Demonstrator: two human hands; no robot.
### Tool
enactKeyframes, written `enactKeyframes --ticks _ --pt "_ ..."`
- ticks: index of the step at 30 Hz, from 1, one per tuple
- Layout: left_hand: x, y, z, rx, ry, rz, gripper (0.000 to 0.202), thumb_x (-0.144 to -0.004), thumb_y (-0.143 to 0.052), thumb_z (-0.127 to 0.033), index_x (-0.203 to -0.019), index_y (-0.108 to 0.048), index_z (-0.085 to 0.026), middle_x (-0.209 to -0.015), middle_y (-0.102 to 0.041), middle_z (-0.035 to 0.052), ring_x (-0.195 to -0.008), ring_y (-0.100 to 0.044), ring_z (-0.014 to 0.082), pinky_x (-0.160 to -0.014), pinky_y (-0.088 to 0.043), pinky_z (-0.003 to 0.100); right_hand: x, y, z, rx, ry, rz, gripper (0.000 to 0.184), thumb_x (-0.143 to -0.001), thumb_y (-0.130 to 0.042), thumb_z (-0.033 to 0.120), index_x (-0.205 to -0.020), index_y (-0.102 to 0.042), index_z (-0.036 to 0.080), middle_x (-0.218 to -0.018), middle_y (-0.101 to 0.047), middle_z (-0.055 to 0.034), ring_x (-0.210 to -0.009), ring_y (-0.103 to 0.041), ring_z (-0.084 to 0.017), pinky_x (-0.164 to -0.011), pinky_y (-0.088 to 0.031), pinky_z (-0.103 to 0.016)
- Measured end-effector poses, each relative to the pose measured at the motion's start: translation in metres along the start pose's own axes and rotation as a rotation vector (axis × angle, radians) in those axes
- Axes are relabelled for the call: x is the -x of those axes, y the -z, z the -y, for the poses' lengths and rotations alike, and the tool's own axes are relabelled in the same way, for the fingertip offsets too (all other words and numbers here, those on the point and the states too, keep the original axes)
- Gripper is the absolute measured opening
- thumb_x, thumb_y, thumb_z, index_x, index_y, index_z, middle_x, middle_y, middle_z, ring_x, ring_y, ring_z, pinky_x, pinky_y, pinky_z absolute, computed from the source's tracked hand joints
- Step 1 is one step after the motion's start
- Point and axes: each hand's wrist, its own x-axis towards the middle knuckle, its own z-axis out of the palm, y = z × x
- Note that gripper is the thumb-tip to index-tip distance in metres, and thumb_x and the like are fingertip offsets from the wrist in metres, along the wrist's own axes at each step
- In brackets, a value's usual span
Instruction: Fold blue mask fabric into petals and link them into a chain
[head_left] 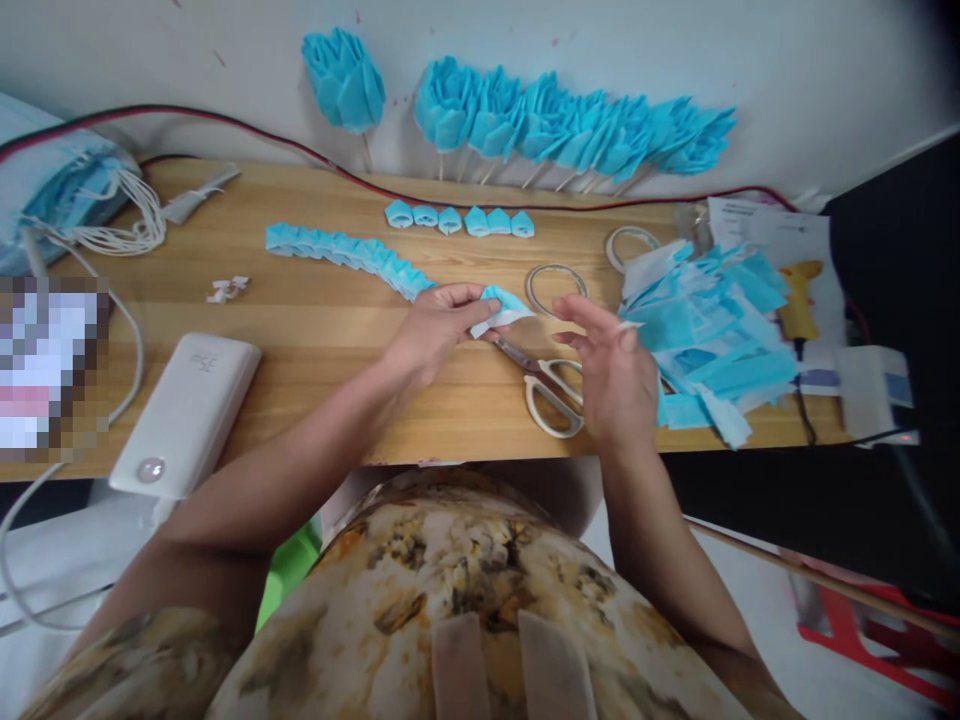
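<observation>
Blue petal piece (508,304) is pinched in the left hand (439,335) over the desk (315,325), long axis roughly left-right, tip toward the right hand (619,385), which sits just right of it, fingers loosely spread. Strip pile (716,325) lies right of the right hand; petal row (352,248) runs up to the left. Scissors (534,366) clutter the gap between hands, thin ring (529,288) just past them.

Matt blue piece (510,303), apparently cloth

Wooden table (307,345) with scissors (535,366), white power bank (191,405), blue strips (709,335), folded blue pieces (349,249)
</observation>
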Motion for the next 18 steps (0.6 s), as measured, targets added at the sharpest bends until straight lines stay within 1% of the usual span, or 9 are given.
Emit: enactKeyframes --ticks 2,4,6,8,10,13,16,18 --pt "0.000 0.000 0.000 -0.001 0.001 -0.005 0.006 -0.089 -0.076 -0.010 -0.083 -0.075 -0.011 -0.083 -0.077 0.0025 -0.072 -0.072 0.0109 -0.081 -0.059 0.027 -0.001 -0.007 -0.001 -0.173 -0.085 -0.073 0.058 -0.113 -0.016 0.052 -0.146 -0.060 0.036 -0.144 -0.071 -0.0067 -0.138 -0.065 -0.028 -0.096 -0.064 -0.048" --pt "-0.001 0.000 0.000 -0.001 -0.004 -0.008 0.009 -0.090 -0.073 -0.009 -0.081 -0.075 -0.011 -0.080 -0.077 0.0024 -0.071 -0.072 0.0108 -0.078 -0.059 0.026 -0.003 -0.012 0.003 -0.260 -0.116 -0.087 0.056 -0.112 -0.024 0.055 -0.142 -0.066 0.032 -0.140 -0.074 -0.0078 -0.138 -0.066 -0.028 -0.100 -0.063 -0.048" --pt "-0.001 0.000 0.000 -0.007 -0.008 -0.008 0.011 -0.090 -0.072 -0.008 -0.080 -0.074 -0.011 -0.079 -0.076 0.0023 -0.069 -0.071 0.0107 -0.076 -0.058 0.026 -0.004 -0.015 0.007 -0.278 -0.102 -0.081 0.055 -0.111 -0.031 0.058 -0.141 -0.068 0.032 -0.139 -0.075 -0.0080 -0.137 -0.066 -0.029 -0.102 -0.062 -0.049" --pt "-0.001 0.001 0.000 -0.015 -0.013 -0.002 0.009 -0.090 -0.074 -0.009 -0.081 -0.075 -0.011 -0.079 -0.076 0.0023 -0.068 -0.070 0.0102 -0.077 -0.058 0.026 -0.004 -0.016 0.010 -0.280 -0.084 -0.071 0.053 -0.110 -0.034 0.061 -0.142 -0.067 0.035 -0.138 -0.075 -0.0068 -0.135 -0.067 -0.029 -0.102 -0.062 -0.049" --pt "-0.001 0.001 0.001 -0.022 -0.017 0.004 0.008 -0.089 -0.076 -0.011 -0.081 -0.075 -0.011 -0.080 -0.076 0.0024 -0.068 -0.069 0.0099 -0.078 -0.058 0.027 -0.004 -0.017 0.012 -0.287 -0.078 -0.064 0.052 -0.110 -0.034 0.061 -0.142 -0.067 0.036 -0.138 -0.075 -0.0060 -0.135 -0.067 -0.029 -0.103 -0.060 -0.051" --pt "-0.001 0.002 0.000 -0.030 -0.018 0.011 0.007 -0.088 -0.078 -0.013 -0.082 -0.075 -0.012 -0.080 -0.077 0.0025 -0.069 -0.070 0.0102 -0.080 -0.059 0.027 -0.003 -0.017 0.011 -0.329 -0.075 -0.056 0.054 -0.110 -0.033 0.060 -0.144 -0.065 0.033 -0.139 -0.075 -0.0069 -0.135 -0.067 -0.031 -0.105 -0.058 -0.055" --pt "-0.001 0.002 -0.001 -0.007 -0.013 0.004 0.009 -0.089 -0.077 -0.012 -0.081 -0.073 -0.012 -0.078 -0.076 0.0016 -0.067 -0.070 0.0097 -0.077 -0.058 0.026 -0.003 -0.015 0.009 -0.363 -0.082 -0.113 0.054 -0.108 -0.037 0.065 -0.148 -0.061 0.038 -0.140 -0.073 -0.0056 -0.131 -0.069 -0.031 -0.102 -0.060 -0.053" --pt "0.000 0.001 -0.003 0.022 0.008 -0.001 0.011 -0.091 -0.075 -0.011 -0.080 -0.072 -0.012 -0.077 -0.075 0.0014 -0.067 -0.071 0.0099 -0.076 -0.058 0.025 -0.003 -0.012 0.008 -0.347 -0.090 -0.155 0.052 -0.108 -0.036 0.065 -0.143 -0.065 0.041 -0.142 -0.072 -0.0038 -0.131 -0.068 -0.030 -0.100 -0.061 -0.051"
